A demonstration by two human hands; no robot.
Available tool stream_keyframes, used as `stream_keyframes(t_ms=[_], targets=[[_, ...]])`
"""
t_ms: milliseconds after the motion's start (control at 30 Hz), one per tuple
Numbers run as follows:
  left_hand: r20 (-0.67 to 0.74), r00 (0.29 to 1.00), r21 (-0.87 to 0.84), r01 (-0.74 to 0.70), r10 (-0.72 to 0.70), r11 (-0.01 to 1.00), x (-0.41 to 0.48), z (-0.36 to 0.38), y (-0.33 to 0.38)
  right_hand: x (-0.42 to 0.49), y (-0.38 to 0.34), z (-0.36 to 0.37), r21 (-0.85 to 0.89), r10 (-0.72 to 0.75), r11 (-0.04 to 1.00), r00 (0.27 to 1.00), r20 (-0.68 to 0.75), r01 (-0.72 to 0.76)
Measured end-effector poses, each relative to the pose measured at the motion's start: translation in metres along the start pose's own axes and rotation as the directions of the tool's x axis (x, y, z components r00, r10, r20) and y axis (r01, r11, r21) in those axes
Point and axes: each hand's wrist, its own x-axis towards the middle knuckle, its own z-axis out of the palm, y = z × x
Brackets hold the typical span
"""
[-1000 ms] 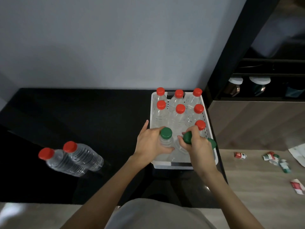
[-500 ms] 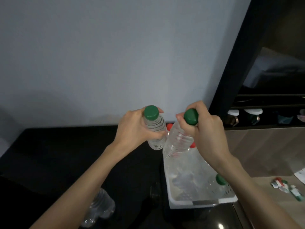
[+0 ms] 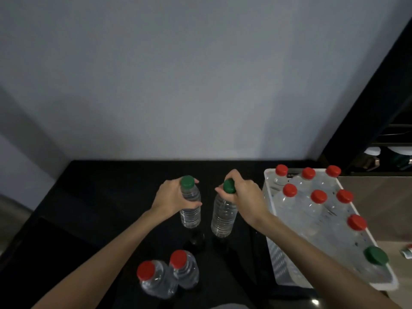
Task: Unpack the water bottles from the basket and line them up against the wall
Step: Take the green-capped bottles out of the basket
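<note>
My left hand grips a clear green-capped bottle around its neck. My right hand holds a second green-capped bottle by its cap. Both bottles stand upright side by side over the black counter, left of the white basket. The basket holds several red-capped bottles and one green-capped bottle at its near end. Two red-capped bottles stand on the counter near me. The grey wall rises behind the counter.
A dark vertical panel borders the counter on the right. Beyond it is a shelf with jars. A wooden floor with small scraps shows at the far right.
Both hands lifted the two green-capped bottles out of the basket and carried them left and down over the counter. The camera has swung left.
</note>
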Motion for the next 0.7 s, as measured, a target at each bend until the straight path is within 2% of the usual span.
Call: stream_keyframes(t_ms=[133, 300, 467, 567, 700], targets=[[0.0, 0.997, -0.033, 0.073, -0.073, 0.997, -0.009, 0.014, -0.041, 0.003, 0.004, 0.045, -0.005, 0.029, 1.0, 0.999, 0.042, -0.029], [-0.057, 0.994, -0.093, 0.087, -0.092, 0.992, -0.006, 0.017, -0.064, 0.01, 0.003, 0.074, -0.035, 0.031, 0.999, 0.997, 0.067, -0.029], [0.076, 0.995, -0.13, 0.08, -0.07, 0.988, -0.004, 0.02, -0.062, 0.016, -0.001, 0.079, -0.076, -0.027, 0.996, 0.993, 0.114, 0.036], [0.075, 0.994, -0.209, 0.089, -0.075, 0.974, -0.01, 0.026, -0.062, 0.013, -0.003, 0.074, -0.086, -0.041, 0.995, 0.979, 0.202, 0.059], [0.018, 0.993, -0.364, 0.116, -0.118, 0.924, -0.018, 0.027, -0.067, 0.004, -0.004, 0.067, -0.002, -0.027, 1.0, 0.954, 0.297, 0.029]])
